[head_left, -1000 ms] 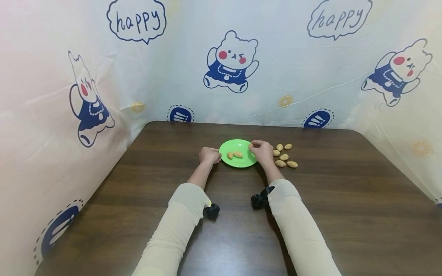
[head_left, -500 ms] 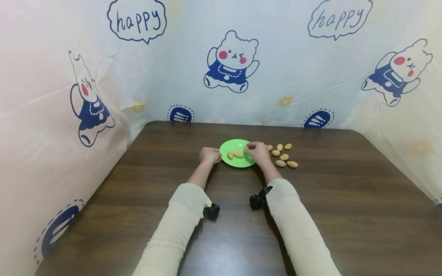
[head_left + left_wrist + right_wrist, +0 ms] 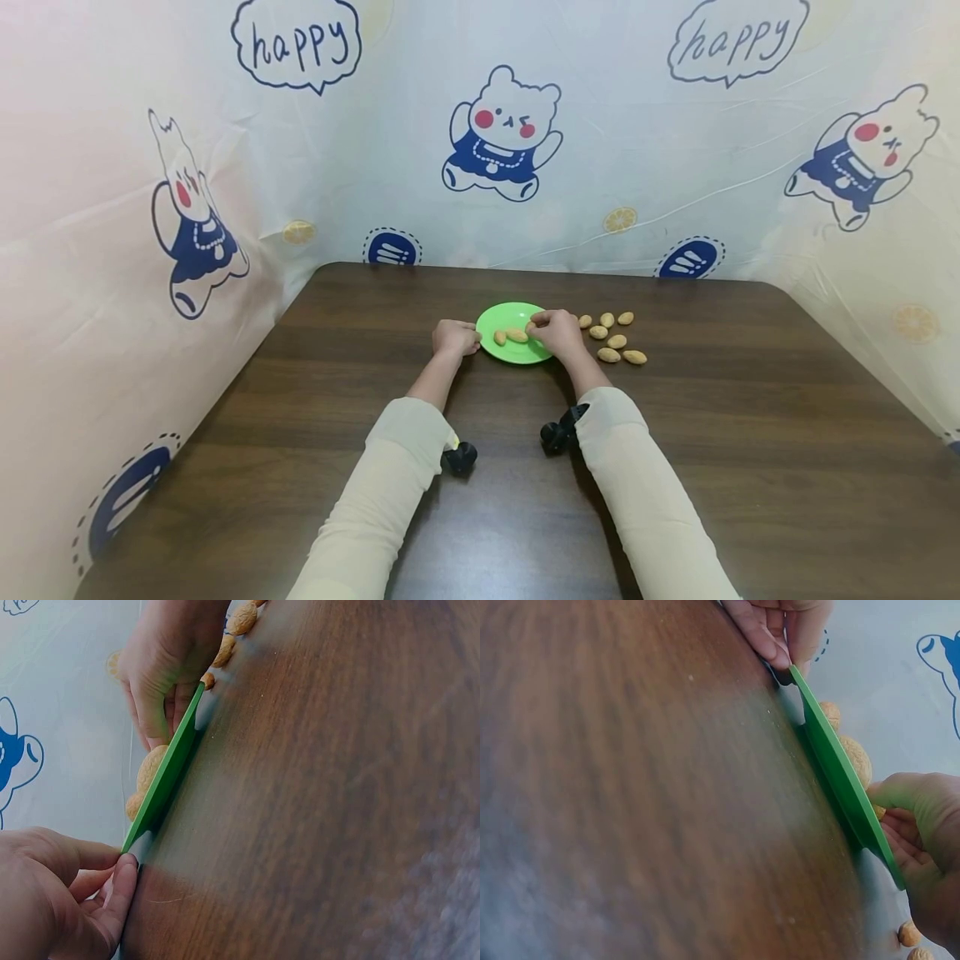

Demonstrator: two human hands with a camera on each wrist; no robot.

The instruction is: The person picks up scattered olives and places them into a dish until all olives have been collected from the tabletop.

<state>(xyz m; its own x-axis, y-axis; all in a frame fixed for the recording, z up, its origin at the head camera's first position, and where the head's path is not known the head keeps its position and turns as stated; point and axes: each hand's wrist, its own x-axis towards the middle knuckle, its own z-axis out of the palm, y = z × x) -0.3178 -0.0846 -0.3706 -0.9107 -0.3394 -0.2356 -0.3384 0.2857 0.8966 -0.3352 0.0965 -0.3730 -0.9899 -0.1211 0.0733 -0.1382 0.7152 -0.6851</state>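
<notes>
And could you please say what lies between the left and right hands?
In the head view, most of the green plate lies between them, with two nuts on it.

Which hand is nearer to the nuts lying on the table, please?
The right hand: it is over the right side of the plate, just left of those nuts, holding another nut. The left hand is farther off, pinching the plate's left rim.
</notes>
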